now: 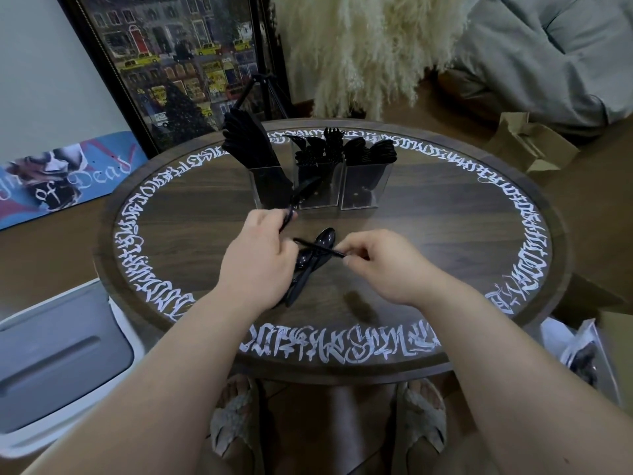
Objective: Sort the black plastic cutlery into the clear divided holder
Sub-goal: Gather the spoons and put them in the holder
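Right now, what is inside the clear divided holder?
The clear divided holder has knives in its left compartment, forks in the middle and spoons on the right. Reflections hide the compartment bottoms.

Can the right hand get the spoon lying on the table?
Probably yes. The right hand is right beside the spoon, but it already pinches a thin black piece lying across it, so it would need to drop that first.

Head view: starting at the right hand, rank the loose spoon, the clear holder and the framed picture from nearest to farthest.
From the right hand:
1. Loose spoon, just left of the fingers on the table.
2. Clear holder, farther back at the table's middle.
3. Framed picture, off the table, back left.
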`<action>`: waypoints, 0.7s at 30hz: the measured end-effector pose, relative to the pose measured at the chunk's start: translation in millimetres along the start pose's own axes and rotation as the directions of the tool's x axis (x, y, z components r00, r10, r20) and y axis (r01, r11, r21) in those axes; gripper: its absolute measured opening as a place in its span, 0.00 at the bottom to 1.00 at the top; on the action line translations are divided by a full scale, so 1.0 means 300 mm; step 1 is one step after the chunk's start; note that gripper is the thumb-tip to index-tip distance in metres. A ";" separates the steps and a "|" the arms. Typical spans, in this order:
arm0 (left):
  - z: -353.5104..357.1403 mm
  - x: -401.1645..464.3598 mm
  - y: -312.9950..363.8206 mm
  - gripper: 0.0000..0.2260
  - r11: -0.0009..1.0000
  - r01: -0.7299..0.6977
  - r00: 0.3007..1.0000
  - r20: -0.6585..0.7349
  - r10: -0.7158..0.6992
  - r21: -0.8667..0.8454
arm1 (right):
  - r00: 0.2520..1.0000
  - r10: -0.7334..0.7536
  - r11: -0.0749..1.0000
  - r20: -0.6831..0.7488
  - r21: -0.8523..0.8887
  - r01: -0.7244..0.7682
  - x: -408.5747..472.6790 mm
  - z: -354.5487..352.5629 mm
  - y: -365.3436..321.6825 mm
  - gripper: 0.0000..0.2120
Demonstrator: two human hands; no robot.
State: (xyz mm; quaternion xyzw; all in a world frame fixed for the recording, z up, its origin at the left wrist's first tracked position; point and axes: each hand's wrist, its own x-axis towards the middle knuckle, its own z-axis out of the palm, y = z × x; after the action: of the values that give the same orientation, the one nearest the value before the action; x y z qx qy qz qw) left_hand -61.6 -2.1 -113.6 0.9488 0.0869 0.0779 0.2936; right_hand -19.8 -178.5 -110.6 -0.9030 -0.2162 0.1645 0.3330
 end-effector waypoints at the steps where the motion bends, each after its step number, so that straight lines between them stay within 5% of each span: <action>1: 0.001 -0.002 0.001 0.16 0.999 -0.017 0.998 0.067 0.015 0.037 | 1.000 -0.018 1.000 -0.019 0.018 0.019 0.001 0.000 0.005 0.08; 4: 0.005 -0.007 0.006 0.09 0.995 -0.066 0.981 0.189 0.050 0.078 | 0.983 -0.031 0.994 -0.183 0.099 0.050 0.010 -0.005 0.013 0.02; 13: 0.010 0.006 -0.006 0.11 0.999 0.021 0.995 0.093 -0.024 0.032 | 0.885 0.152 0.982 -0.440 0.172 -0.083 0.026 -0.036 0.036 0.10; 17: 0.007 0.010 -0.009 0.14 0.998 0.063 0.996 0.063 -0.065 0.029 | 0.913 0.080 0.996 -0.400 0.006 -0.085 0.021 -0.031 0.030 0.10; 21: 0.011 -0.008 0.011 0.16 0.999 -0.035 0.980 0.199 0.030 0.020 | 0.915 0.043 0.983 -0.401 0.181 0.033 0.028 -0.007 0.017 0.10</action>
State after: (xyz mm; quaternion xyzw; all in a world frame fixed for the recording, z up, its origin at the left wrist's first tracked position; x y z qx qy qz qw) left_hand -62.8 -7.0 -114.6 0.9565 0.0425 -0.0133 0.2883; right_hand -10.3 -178.9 -113.7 -0.8833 -0.1245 -0.0052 0.4519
